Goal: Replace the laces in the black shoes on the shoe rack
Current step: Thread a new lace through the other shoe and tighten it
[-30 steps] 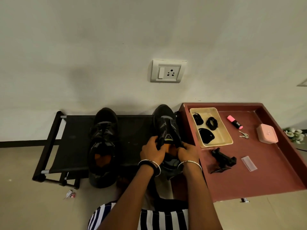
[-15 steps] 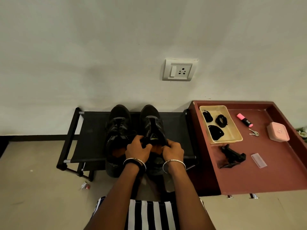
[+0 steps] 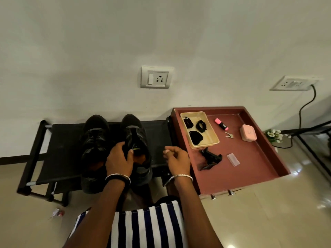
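Black shoes (image 3: 95,138) side by side on shoe rack (image 3: 62,149), left grip (image 3: 119,158) grasping one shoe's tongue (image 3: 132,138), right grip (image 3: 177,156) relaxed, holding nothing

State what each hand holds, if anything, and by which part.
The left hand grips the black shoe nearer the red tray by its tongue, at the opening. The right hand, fingers loosely curled, holds nothing visible.

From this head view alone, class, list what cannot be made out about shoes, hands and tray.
Head view:
Eyelets of the held shoe: covered by the left hand.
Laces of the other shoe: black on black, shadowed.
Whether fingers of the right hand pinch anything: too small.
Black items in the beige tray: too dark to identify.
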